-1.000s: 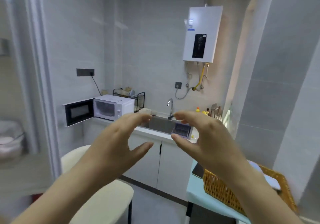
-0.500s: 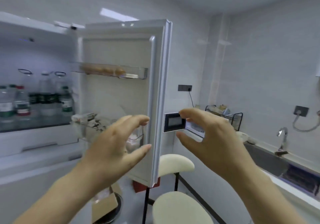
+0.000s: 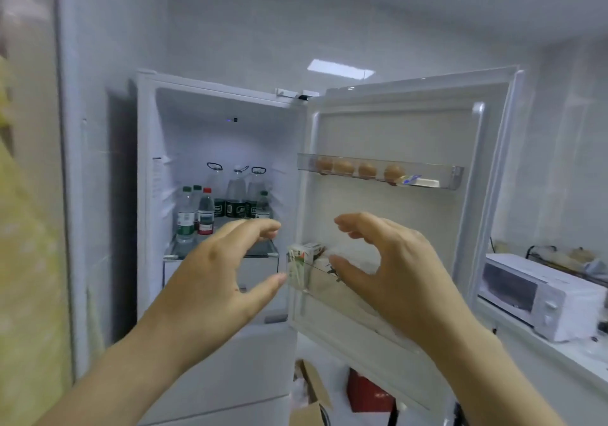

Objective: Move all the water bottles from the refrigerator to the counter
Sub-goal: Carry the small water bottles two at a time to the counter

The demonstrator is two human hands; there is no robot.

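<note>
By the look of it you have hardly begun: the water bottles (image 3: 227,200) all stand on the shelf (image 3: 172,255) in the open refrigerator (image 3: 230,142), far left, your left hand (image 3: 217,271) and right hand (image 3: 391,271) hover wide and empty, and the table (image 3: 566,360) at right shows none.

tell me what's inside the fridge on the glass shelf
Water bottles stand on the glass shelf: small green-capped ones and a red-capped bottle front left, larger handled bottles behind. The left hand hides the shelf's front right.
</note>
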